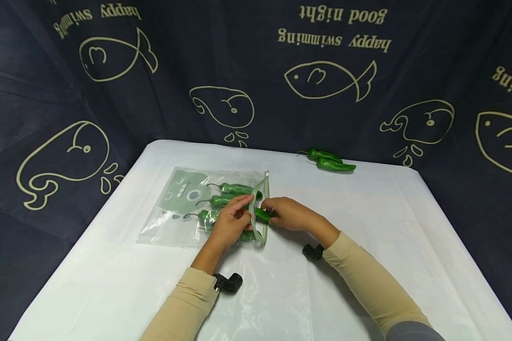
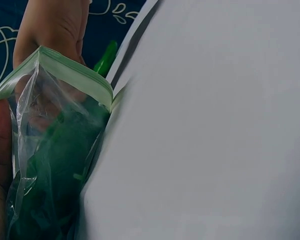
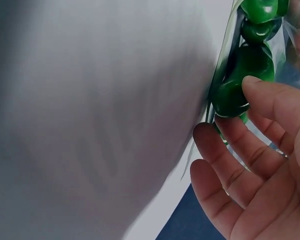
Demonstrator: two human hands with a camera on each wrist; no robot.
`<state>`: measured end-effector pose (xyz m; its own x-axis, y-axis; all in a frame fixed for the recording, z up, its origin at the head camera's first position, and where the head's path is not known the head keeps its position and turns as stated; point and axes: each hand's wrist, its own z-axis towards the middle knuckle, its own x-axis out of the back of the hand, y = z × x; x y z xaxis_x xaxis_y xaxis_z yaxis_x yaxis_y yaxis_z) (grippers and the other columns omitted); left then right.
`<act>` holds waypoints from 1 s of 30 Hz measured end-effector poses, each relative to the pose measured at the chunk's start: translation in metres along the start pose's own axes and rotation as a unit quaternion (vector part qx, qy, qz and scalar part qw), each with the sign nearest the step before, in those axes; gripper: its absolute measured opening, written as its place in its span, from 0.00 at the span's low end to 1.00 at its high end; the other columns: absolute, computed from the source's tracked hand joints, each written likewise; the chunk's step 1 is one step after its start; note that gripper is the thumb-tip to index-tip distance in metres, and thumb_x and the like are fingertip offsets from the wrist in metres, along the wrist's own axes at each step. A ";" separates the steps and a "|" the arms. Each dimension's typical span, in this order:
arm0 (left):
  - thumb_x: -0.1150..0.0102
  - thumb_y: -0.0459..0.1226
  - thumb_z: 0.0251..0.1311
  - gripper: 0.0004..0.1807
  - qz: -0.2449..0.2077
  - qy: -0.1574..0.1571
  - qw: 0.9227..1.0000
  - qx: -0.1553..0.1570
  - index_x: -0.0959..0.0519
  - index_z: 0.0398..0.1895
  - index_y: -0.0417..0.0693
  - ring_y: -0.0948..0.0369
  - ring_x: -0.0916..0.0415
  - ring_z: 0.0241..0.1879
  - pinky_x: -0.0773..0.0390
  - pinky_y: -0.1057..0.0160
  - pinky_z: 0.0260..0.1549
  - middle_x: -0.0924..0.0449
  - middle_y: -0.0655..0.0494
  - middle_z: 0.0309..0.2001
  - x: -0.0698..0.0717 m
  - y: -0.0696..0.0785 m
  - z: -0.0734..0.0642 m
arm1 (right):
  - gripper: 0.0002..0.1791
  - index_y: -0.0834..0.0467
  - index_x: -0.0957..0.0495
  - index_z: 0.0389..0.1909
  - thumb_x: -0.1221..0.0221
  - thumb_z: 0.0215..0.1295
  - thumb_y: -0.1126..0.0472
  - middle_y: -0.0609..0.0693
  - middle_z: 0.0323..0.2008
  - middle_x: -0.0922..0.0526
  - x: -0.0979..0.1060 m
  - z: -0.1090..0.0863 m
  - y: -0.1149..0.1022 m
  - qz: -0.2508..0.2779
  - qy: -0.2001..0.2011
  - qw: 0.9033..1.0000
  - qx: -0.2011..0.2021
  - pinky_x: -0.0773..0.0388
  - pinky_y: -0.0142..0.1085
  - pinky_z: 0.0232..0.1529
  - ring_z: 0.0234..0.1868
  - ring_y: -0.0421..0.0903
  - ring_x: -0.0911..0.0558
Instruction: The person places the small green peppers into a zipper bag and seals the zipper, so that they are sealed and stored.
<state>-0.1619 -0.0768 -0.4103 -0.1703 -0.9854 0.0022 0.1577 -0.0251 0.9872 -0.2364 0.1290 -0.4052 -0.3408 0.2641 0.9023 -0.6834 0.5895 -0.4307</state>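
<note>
A clear zip bag (image 1: 153,232) with a green monster print lies on the table, its green-edged mouth held apart on the right side. Several green chili peppers (image 1: 234,188) lie inside it, stems toward the left. My left hand (image 1: 230,222) grips the upper sheet at the mouth; in the left wrist view its thumb (image 2: 0,145) shows beside the plastic. At the opening, my right hand (image 1: 292,214) pinches the end of a green chili pepper (image 1: 262,215) that reaches into the bag. The right wrist view shows the thumb pressed on that pepper (image 3: 232,95).
Two more green chili peppers (image 1: 334,165) lie side by side near the table's back edge. A white cloth covers the table (image 1: 367,203). Behind it hangs a dark curtain (image 1: 264,118) with fish and whale drawings. Clear plastic (image 1: 264,303) lies at the front.
</note>
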 end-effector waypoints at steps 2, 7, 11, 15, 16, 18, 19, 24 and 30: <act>0.52 0.19 0.62 0.27 0.001 0.001 1.000 0.001 0.29 0.67 0.34 0.57 0.28 0.40 0.15 0.66 0.31 0.34 0.46 0.67 0.000 0.000 0.000 | 0.13 0.57 0.22 0.48 0.34 0.64 0.65 0.48 0.42 0.18 0.000 0.001 0.000 0.002 0.000 1.000 -0.002 0.21 0.42 0.44 0.44 0.47 0.19; 0.51 0.19 0.62 0.28 -0.001 0.001 1.000 0.008 0.29 0.67 0.35 0.57 0.27 0.41 0.15 0.66 0.31 0.34 0.47 0.68 0.000 0.001 0.000 | 0.10 0.56 0.22 0.43 0.34 0.63 0.64 0.47 0.39 0.19 0.001 0.004 0.000 0.004 -0.002 1.000 -0.007 0.22 0.40 0.41 0.41 0.45 0.20; 0.52 0.19 0.62 0.28 -0.003 0.001 1.000 0.009 0.29 0.67 0.35 0.57 0.27 0.41 0.15 0.66 0.32 0.34 0.47 0.68 0.000 0.002 0.000 | 0.09 0.57 0.22 0.43 0.34 0.64 0.64 0.47 0.37 0.18 0.001 0.005 0.000 0.008 0.000 1.000 -0.002 0.22 0.38 0.39 0.38 0.43 0.21; 0.51 0.20 0.62 0.28 -0.001 0.000 1.000 0.010 0.30 0.67 0.35 0.57 0.27 0.41 0.15 0.66 0.32 0.34 0.48 0.68 0.000 0.003 0.000 | 0.11 0.58 0.22 0.46 0.35 0.65 0.64 0.49 0.38 0.16 0.001 0.007 -0.001 0.017 -0.004 1.000 -0.003 0.20 0.37 0.39 0.37 0.42 0.19; 0.51 0.20 0.62 0.28 0.000 -0.001 1.000 0.011 0.30 0.68 0.36 0.57 0.27 0.41 0.15 0.66 0.32 0.34 0.48 0.68 0.000 0.003 0.000 | 0.11 0.59 0.22 0.47 0.35 0.65 0.64 0.50 0.38 0.15 0.001 0.007 -0.001 0.020 -0.005 1.000 -0.004 0.19 0.37 0.39 0.38 0.42 0.18; 0.51 0.20 0.62 0.29 0.001 -0.003 1.000 0.013 0.30 0.68 0.36 0.57 0.27 0.41 0.15 0.66 0.33 0.34 0.49 0.68 0.000 0.003 0.000 | 0.12 0.59 0.22 0.48 0.35 0.65 0.64 0.51 0.39 0.15 0.001 0.008 -0.001 0.026 -0.008 1.000 -0.007 0.18 0.36 0.40 0.38 0.42 0.17; 0.51 0.20 0.62 0.29 0.002 -0.003 1.000 0.014 0.30 0.68 0.36 0.57 0.27 0.42 0.15 0.66 0.33 0.34 0.49 0.68 0.000 0.003 0.000 | 0.12 0.59 0.22 0.48 0.36 0.66 0.64 0.52 0.38 0.14 0.001 0.009 -0.001 0.030 -0.009 0.999 -0.008 0.18 0.36 0.40 0.38 0.42 0.17; 0.52 0.20 0.63 0.28 0.003 -0.003 1.000 0.014 0.30 0.68 0.36 0.56 0.27 0.42 0.15 0.66 0.32 0.34 0.49 0.68 0.000 0.003 0.000 | 0.11 0.58 0.22 0.48 0.37 0.67 0.63 0.49 0.35 0.15 0.000 0.012 -0.001 0.043 -0.013 0.999 -0.019 0.19 0.35 0.36 0.34 0.40 0.18; 0.52 0.20 0.63 0.28 0.003 -0.005 1.000 0.016 0.31 0.68 0.35 0.54 0.27 0.42 0.15 0.65 0.32 0.35 0.49 0.68 0.000 0.003 0.000 | 0.11 0.58 0.21 0.48 0.37 0.68 0.61 0.47 0.33 0.15 -0.001 0.016 -0.002 0.045 -0.016 0.998 -0.035 0.20 0.34 0.33 0.31 0.37 0.20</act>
<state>-0.1612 -0.0773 -0.4072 -0.1785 -0.9839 0.0088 0.1272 -0.0142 0.9918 -0.2449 0.1153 -0.4058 -0.4198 0.2948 0.8584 -0.6032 0.6160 -0.5066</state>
